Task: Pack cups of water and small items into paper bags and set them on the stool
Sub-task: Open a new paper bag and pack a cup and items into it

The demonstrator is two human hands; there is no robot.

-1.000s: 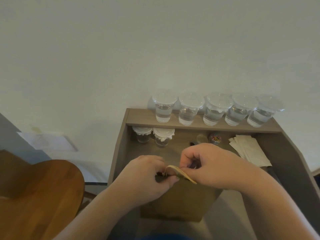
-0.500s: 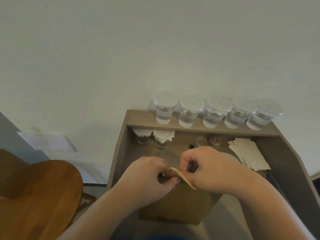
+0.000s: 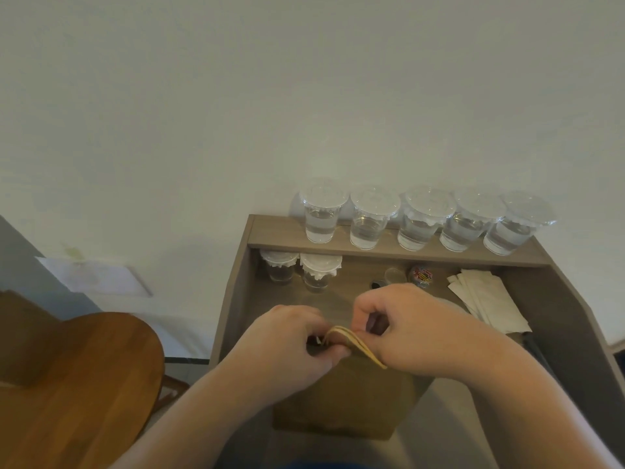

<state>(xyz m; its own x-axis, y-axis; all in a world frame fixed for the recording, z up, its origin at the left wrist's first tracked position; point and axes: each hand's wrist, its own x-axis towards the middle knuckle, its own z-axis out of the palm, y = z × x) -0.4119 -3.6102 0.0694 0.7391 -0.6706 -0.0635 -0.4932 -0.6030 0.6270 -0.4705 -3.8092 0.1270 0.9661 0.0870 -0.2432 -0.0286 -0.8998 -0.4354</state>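
Head view: hands closing the bag's folded top

Both the left hand [image 3: 287,346] and the right hand [image 3: 406,330] are pinching the folded mouth of the paper bag [image 3: 341,401], fingers curled round its edge, barely shifting since a second ago. Closing is probably finishing. It is standing on the table [image 3: 236,299], not yet on the stool [image 3: 77,384]. Behind, lidded cups of water [image 3: 419,221] are waiting. No readable writing is showing.

No legible text, label or number anywhere.
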